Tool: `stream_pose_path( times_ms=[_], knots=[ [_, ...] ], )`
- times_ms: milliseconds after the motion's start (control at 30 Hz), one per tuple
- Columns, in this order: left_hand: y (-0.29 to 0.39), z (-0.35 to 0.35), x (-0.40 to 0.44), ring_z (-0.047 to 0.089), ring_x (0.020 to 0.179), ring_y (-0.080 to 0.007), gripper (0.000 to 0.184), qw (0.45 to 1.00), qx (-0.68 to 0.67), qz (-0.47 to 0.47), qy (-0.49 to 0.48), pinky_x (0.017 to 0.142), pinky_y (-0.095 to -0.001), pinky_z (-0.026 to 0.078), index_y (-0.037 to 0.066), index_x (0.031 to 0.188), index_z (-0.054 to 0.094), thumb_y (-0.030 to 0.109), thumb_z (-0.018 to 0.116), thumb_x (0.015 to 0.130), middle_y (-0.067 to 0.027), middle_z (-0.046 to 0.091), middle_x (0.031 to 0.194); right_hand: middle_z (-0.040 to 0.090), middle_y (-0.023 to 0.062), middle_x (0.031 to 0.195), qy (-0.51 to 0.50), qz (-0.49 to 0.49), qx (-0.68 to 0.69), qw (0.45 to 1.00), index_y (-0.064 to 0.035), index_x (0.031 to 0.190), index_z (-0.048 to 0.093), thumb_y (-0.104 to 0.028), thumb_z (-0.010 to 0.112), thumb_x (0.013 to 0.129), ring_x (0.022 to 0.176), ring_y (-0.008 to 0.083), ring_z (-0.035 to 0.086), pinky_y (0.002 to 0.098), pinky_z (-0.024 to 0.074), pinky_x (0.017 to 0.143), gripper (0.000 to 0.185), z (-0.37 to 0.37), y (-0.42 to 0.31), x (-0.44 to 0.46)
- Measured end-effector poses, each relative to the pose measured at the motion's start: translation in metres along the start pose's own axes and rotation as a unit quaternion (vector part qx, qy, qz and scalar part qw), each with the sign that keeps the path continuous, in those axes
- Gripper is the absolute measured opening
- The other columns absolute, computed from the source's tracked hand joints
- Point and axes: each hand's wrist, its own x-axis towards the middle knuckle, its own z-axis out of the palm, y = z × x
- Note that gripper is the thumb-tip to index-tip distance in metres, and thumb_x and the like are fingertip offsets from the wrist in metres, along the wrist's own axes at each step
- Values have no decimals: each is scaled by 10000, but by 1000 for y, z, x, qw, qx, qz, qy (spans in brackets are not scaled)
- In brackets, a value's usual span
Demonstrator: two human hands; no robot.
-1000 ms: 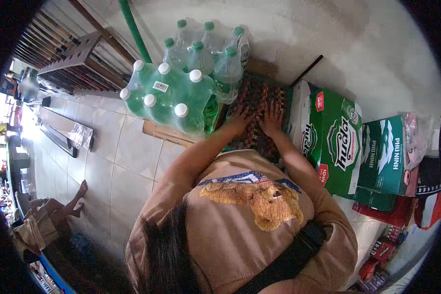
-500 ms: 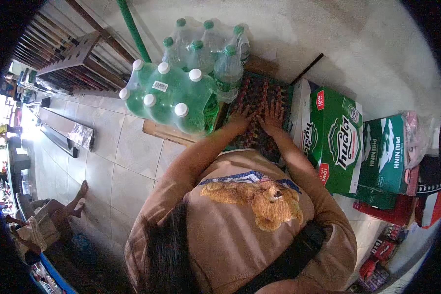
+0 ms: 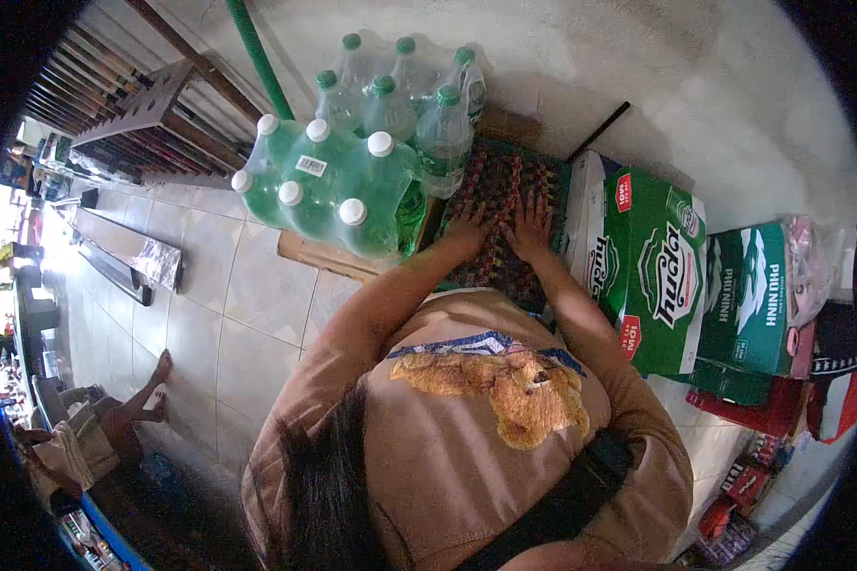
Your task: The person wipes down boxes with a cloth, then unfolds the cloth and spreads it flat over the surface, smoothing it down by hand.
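In the head view, a crate (image 3: 486, 262) with a greenish rim stands against my body, packed with rows of small red and dark pieces that look like bottle tops; their exact kind is unclear. My left hand (image 3: 467, 231) lies on these pieces, palm down with fingers spread. Beside it, my right hand (image 3: 531, 228) rests the same way, its fingers pointing toward the wall. Neither hand grips anything. Left of the crate sits a shrink-wrapped pack of green bottles with white caps (image 3: 319, 195). Behind that stands a wrapped group of clear bottles with green caps (image 3: 390, 109).
On the right are a green-and-white Huda carton (image 3: 652, 271) and a dark green Phu Ninh carton (image 3: 747, 295). A cardboard box (image 3: 319, 255) lies under the white-capped pack. A wooden rack (image 3: 162, 124) stands at upper left. Another person's leg (image 3: 138, 404) shows at lower left.
Both my hands stay spread on the crate with hardly any shift. The person at lower left has moved an arm and leg slightly.
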Motion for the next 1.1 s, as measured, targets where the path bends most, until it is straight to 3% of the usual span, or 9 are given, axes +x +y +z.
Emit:
stream_pose_path(
  times_ms=[200, 533, 600, 733, 800, 1100],
  knots=[
    [3, -8, -7, 103, 1373, -392, 853, 1000, -15, -2, -12, 1101, -503, 143, 287, 1457, 111, 172, 623, 784, -137, 38, 1518, -84, 142, 1510, 33, -7, 24, 999, -90, 1456, 25, -552, 358, 903, 1376, 366, -111, 571, -15, 1070, 794, 6, 1, 2],
    [-3, 9, 7, 125, 1368, -390, 794, 1000, 28, -3, -5, 1092, -506, 165, 288, 1455, 128, 203, 596, 820, -139, 32, 1517, -85, 155, 1506, 19, -10, -22, 1000, -101, 1457, 19, -584, 325, 897, 1381, 349, -99, 555, -21, 1077, 800, 7, 4, 4],
    [-5, 14, 9, 118, 1365, -401, 822, 998, 42, 9, 39, 1086, -511, 178, 300, 1453, 132, 273, 633, 801, -146, 35, 1515, -74, 158, 1506, 26, -4, -10, 1000, -102, 1457, 28, -593, 318, 896, 1381, 353, -93, 546, -20, 1081, 801, 9, 3, 5],
    [-5, 8, 7, 105, 1365, -411, 894, 998, 30, 23, 41, 1087, -511, 177, 295, 1452, 139, 361, 684, 747, -150, 47, 1513, -63, 159, 1507, 61, -22, -4, 998, -102, 1457, 33, -600, 309, 895, 1383, 349, -90, 540, -20, 1084, 800, 12, 6, 3],
    [-4, 4, 6, 94, 1365, -415, 956, 998, 53, 19, 5, 1089, -512, 172, 290, 1451, 145, 412, 719, 696, -150, 43, 1513, -57, 153, 1509, 15, 8, -34, 999, -112, 1459, 29, -612, 300, 893, 1384, 343, -90, 545, -9, 1083, 802, 11, 3, 6],
    [-7, 10, 9, 109, 1362, -423, 904, 999, 16, 25, 19, 1081, -528, 188, 289, 1450, 158, 358, 696, 727, -156, 42, 1513, -87, 125, 1512, 5, 17, -9, 1000, -147, 1461, -6, -585, 323, 899, 1387, 326, -89, 529, -23, 1090, 785, 3, 0, 0]
  ],
)
